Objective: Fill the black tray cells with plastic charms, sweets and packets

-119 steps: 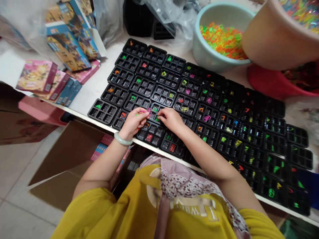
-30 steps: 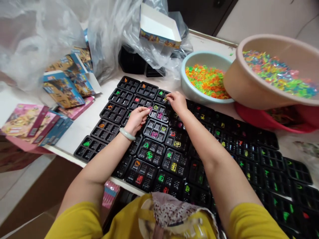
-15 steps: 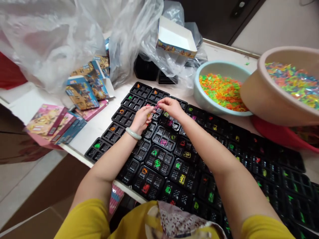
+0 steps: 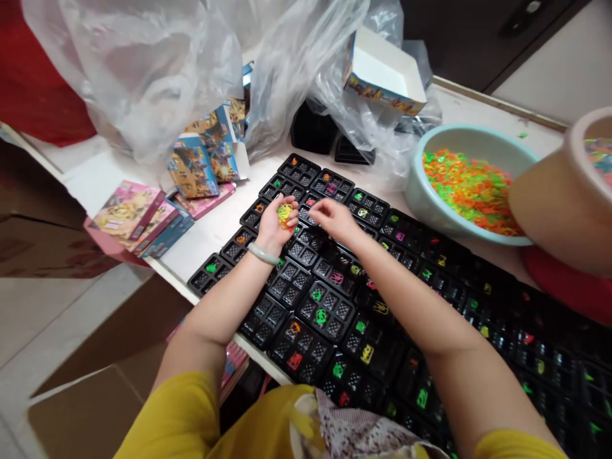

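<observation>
At the bottom of the frame, yellow sleeves (image 4: 169, 411) are seen. Across the centre, black compartment trays (image 4: 289, 282) are laid in rows on a white table (image 4: 210, 233), some compartments occupied by small plastic shapes (image 4: 320, 317). Above them the left hand (image 4: 276, 228) is turned palm up, fingers half curled, a cluster of yellow and orange shapes (image 4: 285, 215) held in it. Just beside it, the right hand (image 4: 335, 220) is lowered, fingertips drawn together; whether anything is pinched cannot be told. At right, a pale-blue basin (image 4: 424, 191) is filled with orange and green shapes (image 4: 466, 191); at upper left, printed boxes (image 4: 194, 167) are piled near clear plastic bags (image 4: 153, 70).
</observation>
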Demonstrator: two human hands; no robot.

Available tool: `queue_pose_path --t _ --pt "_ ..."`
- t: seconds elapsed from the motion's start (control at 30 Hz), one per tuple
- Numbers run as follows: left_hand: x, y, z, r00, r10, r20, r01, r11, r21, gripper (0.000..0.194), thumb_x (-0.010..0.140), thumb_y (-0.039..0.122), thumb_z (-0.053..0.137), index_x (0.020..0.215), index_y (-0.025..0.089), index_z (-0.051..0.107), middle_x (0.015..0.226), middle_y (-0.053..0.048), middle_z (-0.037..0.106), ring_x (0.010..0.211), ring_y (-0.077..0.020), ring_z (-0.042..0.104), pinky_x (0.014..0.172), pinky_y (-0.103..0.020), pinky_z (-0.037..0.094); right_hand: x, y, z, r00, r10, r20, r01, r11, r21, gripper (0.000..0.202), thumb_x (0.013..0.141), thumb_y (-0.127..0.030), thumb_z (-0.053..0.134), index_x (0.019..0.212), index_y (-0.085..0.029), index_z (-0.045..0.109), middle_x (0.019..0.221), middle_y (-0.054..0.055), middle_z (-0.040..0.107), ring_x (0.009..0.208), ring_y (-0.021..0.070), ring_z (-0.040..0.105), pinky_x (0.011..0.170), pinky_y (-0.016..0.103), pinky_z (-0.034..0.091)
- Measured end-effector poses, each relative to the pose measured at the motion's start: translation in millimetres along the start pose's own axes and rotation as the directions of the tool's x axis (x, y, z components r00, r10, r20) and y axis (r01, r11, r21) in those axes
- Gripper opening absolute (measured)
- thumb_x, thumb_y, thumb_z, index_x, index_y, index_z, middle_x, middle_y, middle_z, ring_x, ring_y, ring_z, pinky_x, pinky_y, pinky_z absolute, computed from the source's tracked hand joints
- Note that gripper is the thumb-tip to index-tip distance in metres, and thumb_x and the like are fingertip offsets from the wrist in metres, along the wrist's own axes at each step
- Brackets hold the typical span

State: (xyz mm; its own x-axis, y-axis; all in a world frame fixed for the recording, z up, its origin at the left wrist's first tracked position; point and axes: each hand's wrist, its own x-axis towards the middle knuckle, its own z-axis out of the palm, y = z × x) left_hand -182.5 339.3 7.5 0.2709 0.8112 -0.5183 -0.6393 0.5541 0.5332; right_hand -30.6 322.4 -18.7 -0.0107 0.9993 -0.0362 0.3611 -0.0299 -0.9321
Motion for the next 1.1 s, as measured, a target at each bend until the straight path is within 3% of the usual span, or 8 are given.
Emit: queue_pose_path --t 0.07,0.13,0.37,0.67,0.77,0.9,1.0,1.1 --pt "0.1 -4.4 4.1 0.998 0.054 -0.023 -0.055 0.997 -0.046 0.03 0.096 0.028 0.039 0.073 0.015 0.053 0.059 0.001 0.051 0.04 -0.0022 0.038 0.035 -0.014 0.026 -24.2 -7.7 20.2 0.973 0.175 0.152 -0.208 0.948 0.239 0.021 0.077 -0.039 0.064 0.078 -0.021 0.055 0.07 -0.002 0.063 0.061 0.0133 0.059 0.058 0.028 0.049" --pt "0.1 -10.4 7.9 0.994 0.091 -0.057 -0.095 0.993 -0.071 0.029 0.096 0.027 0.038 0.074 0.015 0.053 0.059 0.002 0.053 0.043 -0.0033 0.045 0.041 -0.015 0.034 -37.8 -10.2 36.3 0.956 0.255 0.146 -0.292 0.876 0.383 0.024 0.074 -0.04 0.067 0.078 -0.021 0.052 0.068 -0.004 0.061 0.057 0.0103 0.057 0.052 0.023 0.047" --pt "-1.4 -24.8 5.9 0.989 0.115 -0.088 -0.124 0.986 -0.109 0.028 0.095 0.029 0.039 0.075 0.016 0.054 0.066 -0.002 0.062 0.062 -0.0096 0.063 0.066 -0.023 0.051 -43.7 1.9 50.2 0.967 0.253 0.014 -0.225 0.829 0.512 0.029 0.064 -0.038 0.072 0.078 -0.022 0.053 0.067 -0.007 0.057 0.054 0.0079 0.053 0.052 0.022 0.048" --pt "-0.9 -28.0 -4.9 0.993 0.021 -0.114 -0.023 1.0 -0.013 0.031 0.096 0.031 0.037 0.075 0.014 0.053 0.068 -0.005 0.062 0.061 -0.01 0.061 0.059 -0.02 0.048 -17.7 -5.8 6.9 0.994 0.018 -0.104 0.009 0.968 0.253 0.011 0.078 -0.029 0.06 0.085 -0.021 0.062 0.084 0.001 0.068 0.072 0.0147 0.06 0.068 0.03 0.051" --pt "-1.7 -17.2 -12.8 0.995 0.037 -0.093 -0.04 0.999 -0.034 0.033 0.097 0.032 0.034 0.078 0.014 0.054 0.072 -0.006 0.064 0.066 -0.0108 0.063 0.057 -0.019 0.048 -1.5 -1.1 -10.2 0.982 -0.084 -0.169 0.06 0.988 -0.143 0.007 0.079 -0.022 0.061 0.085 -0.02 0.063 0.087 0.004 0.068 0.08 0.0188 0.062 0.078 0.035 0.05" --pt "-2.1 -6.5 -21.9 0.991 0.077 -0.107 -0.08 0.997 -0.02 0.033 0.097 0.035 0.036 0.078 0.015 0.055 0.074 -0.006 0.064 0.069 -0.0104 0.064 0.06 -0.019 0.049 11.5 11.1 -11.9 0.998 -0.068 -0.017 0.047 0.825 -0.563 0.009 0.08 -0.013 0.058 0.081 -0.019 0.065 0.092 0.008 0.068 0.089 0.0244 0.063 0.083 0.039 0.048" --pt "-2.8 -6.3 -25.3 0.986 0.132 -0.098 -0.133 0.991 -0.006 0.029 0.094 0.036 0.043 0.078 0.015 0.055 0.075 -0.006 0.065 0.071 -0.0112 0.065 0.065 -0.021 0.052 7.0 11.9 0.0 0.992 -0.124 -0.03 0.091 0.857 -0.507 0.006 0.08 -0.015 0.06 0.082 -0.019 0.064 0.094 0.008 0.067 0.091 0.0233 0.062 0.085 0.039 0.048" --pt "-4.4 -10.5 -25.0 0.978 0.189 -0.091 -0.19 0.982 -0.002 0.028 0.093 0.037 0.044 0.079 0.016 0.056 0.077 -0.005 0.066 0.073 -0.011 0.065 0.069 -0.022 0.052 -8.2 2.3 19.4 0.997 -0.061 -0.036 0.057 0.992 -0.112 0.01 0.08 -0.028 0.065 0.078 -0.02 0.059 0.079 0.002 0.066 0.075 0.0177 0.062 0.073 0.034 0.051"
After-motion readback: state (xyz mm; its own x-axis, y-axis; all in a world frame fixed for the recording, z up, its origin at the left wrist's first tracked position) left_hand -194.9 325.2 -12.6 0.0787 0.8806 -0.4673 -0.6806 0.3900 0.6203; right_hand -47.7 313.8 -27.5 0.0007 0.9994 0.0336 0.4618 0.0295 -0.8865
